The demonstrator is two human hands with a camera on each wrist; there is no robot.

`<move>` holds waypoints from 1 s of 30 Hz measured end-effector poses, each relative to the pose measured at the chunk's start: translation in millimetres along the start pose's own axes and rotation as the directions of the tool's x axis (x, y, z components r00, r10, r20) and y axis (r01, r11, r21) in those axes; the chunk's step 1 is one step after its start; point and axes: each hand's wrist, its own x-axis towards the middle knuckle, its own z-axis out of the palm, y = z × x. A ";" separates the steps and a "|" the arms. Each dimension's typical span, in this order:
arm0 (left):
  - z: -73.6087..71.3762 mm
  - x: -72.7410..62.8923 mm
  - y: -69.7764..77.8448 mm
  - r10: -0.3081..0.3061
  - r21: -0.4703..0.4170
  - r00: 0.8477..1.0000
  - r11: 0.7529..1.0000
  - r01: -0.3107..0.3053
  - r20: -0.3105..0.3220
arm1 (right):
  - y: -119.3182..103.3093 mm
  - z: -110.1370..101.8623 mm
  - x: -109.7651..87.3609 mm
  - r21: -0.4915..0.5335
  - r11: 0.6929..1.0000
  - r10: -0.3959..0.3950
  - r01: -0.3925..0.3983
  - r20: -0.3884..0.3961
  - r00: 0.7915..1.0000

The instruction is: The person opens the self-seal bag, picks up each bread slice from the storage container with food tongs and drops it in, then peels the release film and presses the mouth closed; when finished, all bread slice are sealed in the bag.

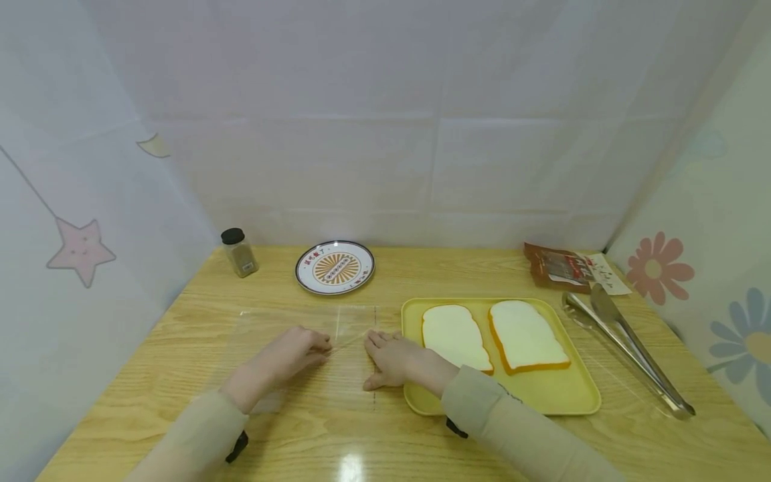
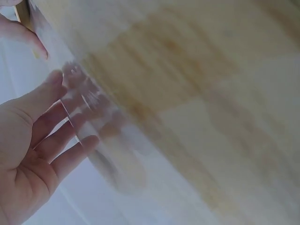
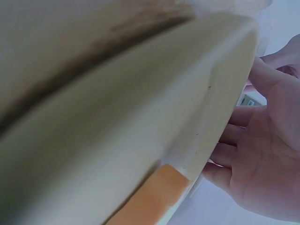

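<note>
"Plastic, and see-through: the clear sheet [image 1: 346, 375] lies on the table [image 1: 301, 448] between its left edge and the yellow tray [image 1: 557, 391]. And the hands?"

"The left hand [image 1: 295, 353] seems to pinch the sheet's edge between thumb and fingers; how firmly, I can't tell. The right hand [image 1: 391, 359] lies flat, fingers straight and thumb spread, at the sheet's right edge, just beside the tray's left rim."

"How would you handle it well?"

"My guess is they're working an edge or fold. I'd steady the right side under straight fingers and draw with the left slowly and low, since film this clear tends to cling and crease."

"Any hazard?"

"The right forearm crosses the tray's left side, so a dropped sleeve could nudge the left bread slice [image 1: 454, 338]. I'd keep that wrist high. The plate [image 1: 335, 268], near the table's far edge, stands apart from the sheet."
</note>
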 end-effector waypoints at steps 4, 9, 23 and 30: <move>1.5 2.7 -0.1 -0.005 0.045 1.000 0.999 0.005 -0.010 | 0.0 0.4 0.2 -0.007 1.000 0.003 -0.003 0.001 1.000; 2.6 4.2 1.6 -0.049 0.137 0.999 0.989 0.051 -0.018 | 0.3 1.5 0.4 0.002 1.000 0.002 -0.002 0.002 1.000; 3.2 4.1 -0.2 -0.011 0.135 0.998 0.991 0.020 -0.066 | -0.1 1.3 0.4 0.012 1.000 -0.003 0.003 -0.009 1.000; 1.1 4.2 -2.2 0.022 0.129 0.995 0.992 -0.009 -0.102 | -0.8 1.0 0.0 0.009 1.000 0.007 -0.007 -0.002 1.000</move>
